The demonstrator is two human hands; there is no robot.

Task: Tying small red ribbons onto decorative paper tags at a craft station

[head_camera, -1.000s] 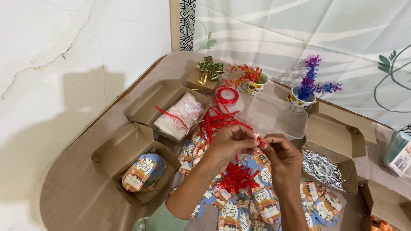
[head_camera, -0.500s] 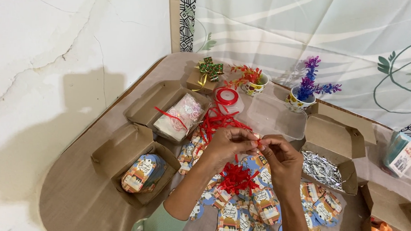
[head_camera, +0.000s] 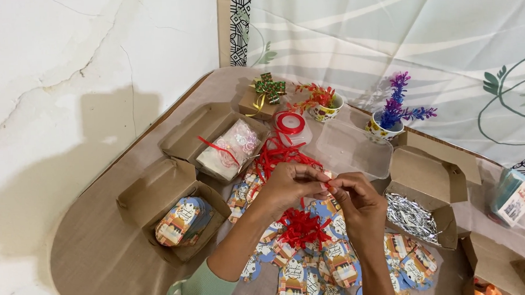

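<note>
A: What are the hands doing?
B: The left hand (head_camera: 291, 186) and right hand (head_camera: 355, 198) both pinch a thin red ribbon (head_camera: 327, 185) between their fingertips.
A: And below them?
B: A heap of red ribbon pieces (head_camera: 303, 227) lies on printed tags (head_camera: 292, 276).

Bare surface (head_camera: 96, 255) along the left edge and near-left corner: open passage. Centre blocked by printed tags (head_camera: 292, 276) and ribbon pile (head_camera: 304, 225). Open cardboard boxes (head_camera: 177, 210) flank left, right; flower cups (head_camera: 322, 106) crowd far edge. Near-right corner probably boxed in, cropped.

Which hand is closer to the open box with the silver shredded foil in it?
Right. The right hand sits just beside the foil box, on its left; the left hand is farther off, beyond the right hand.
</note>
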